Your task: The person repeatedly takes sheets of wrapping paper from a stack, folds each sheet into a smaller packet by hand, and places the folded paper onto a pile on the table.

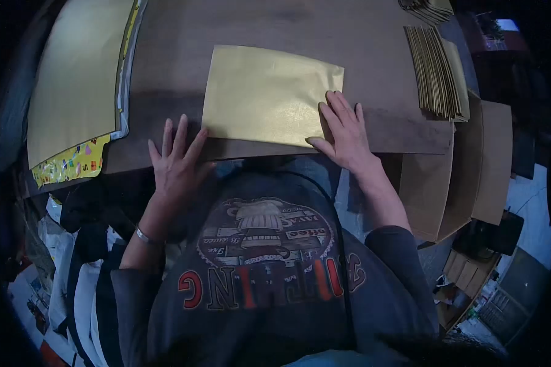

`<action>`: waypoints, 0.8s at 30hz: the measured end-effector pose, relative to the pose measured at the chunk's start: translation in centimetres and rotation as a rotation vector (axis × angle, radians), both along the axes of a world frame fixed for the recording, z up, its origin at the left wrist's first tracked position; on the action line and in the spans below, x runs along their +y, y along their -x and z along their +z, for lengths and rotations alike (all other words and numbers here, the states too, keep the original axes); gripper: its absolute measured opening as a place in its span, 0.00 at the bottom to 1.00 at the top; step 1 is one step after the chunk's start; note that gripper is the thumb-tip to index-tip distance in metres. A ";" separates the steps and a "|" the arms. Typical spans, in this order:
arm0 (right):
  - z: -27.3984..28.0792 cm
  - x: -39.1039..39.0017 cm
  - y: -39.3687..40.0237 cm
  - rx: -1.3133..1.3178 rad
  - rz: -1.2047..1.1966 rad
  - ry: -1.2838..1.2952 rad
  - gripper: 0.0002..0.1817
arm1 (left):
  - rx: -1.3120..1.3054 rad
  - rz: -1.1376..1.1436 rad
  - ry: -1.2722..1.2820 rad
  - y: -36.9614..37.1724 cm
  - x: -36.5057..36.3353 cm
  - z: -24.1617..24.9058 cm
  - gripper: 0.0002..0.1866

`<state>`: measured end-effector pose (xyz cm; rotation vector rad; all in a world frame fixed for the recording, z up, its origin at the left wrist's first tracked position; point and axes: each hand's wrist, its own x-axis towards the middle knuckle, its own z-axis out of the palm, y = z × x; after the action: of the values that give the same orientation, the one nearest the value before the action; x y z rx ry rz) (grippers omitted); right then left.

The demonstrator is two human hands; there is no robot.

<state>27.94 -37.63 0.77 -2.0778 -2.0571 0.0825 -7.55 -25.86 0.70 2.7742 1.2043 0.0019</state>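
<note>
A gold sheet [263,95], which looks folded, lies flat near the front edge of the brown table [171,55]. My right hand [346,131] rests on its right edge, fingers spread and pointing away from me. At the sheet's lower left corner is my left hand [179,156], its fingers apart at the table edge and one fingertip at the corner. Neither hand grips anything. A bracelet circles my left wrist.
Large gold sheets [79,73] are stacked on the left over yellow patterned wrapping [73,164]. Folded gold pieces [431,73] stand in a row at the right. An open cardboard box [462,171] sits beside the table's right end.
</note>
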 end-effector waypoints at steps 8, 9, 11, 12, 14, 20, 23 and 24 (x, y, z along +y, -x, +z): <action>1.5 0.0 1.6 -0.123 0.192 0.132 0.36 | -0.063 -0.005 -0.027 0.3 -0.2 -0.2 0.37; 1.8 0.2 2.4 -0.100 0.241 0.107 0.37 | -0.065 -0.008 -0.027 0.2 -0.1 -0.2 0.37; 1.7 -0.1 3.4 0.012 0.283 0.136 0.38 | -0.082 -0.022 -0.044 0.4 -0.1 -0.8 0.37; 1.7 -0.3 3.6 0.044 0.296 0.123 0.39 | -0.085 -0.020 -0.052 0.4 0.0 -0.9 0.37; 1.9 -0.8 2.9 0.038 0.336 0.114 0.38 | -0.113 -0.038 -0.031 0.4 0.1 -0.4 0.36; 4.4 -0.5 1.0 0.022 0.344 0.256 0.33 | -0.216 -0.073 0.002 -0.2 1.6 -0.3 0.31; 4.8 -0.2 0.5 0.039 0.386 0.250 0.32 | -0.258 -0.058 -0.020 -0.4 1.6 -0.3 0.29; 4.9 -0.1 0.6 0.021 0.385 0.256 0.31 | -0.272 -0.051 -0.034 -0.4 1.6 -0.5 0.29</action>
<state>27.38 -37.69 5.62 -1.7628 -2.5184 0.4466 -7.15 -24.23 0.23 2.7191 1.0744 0.3847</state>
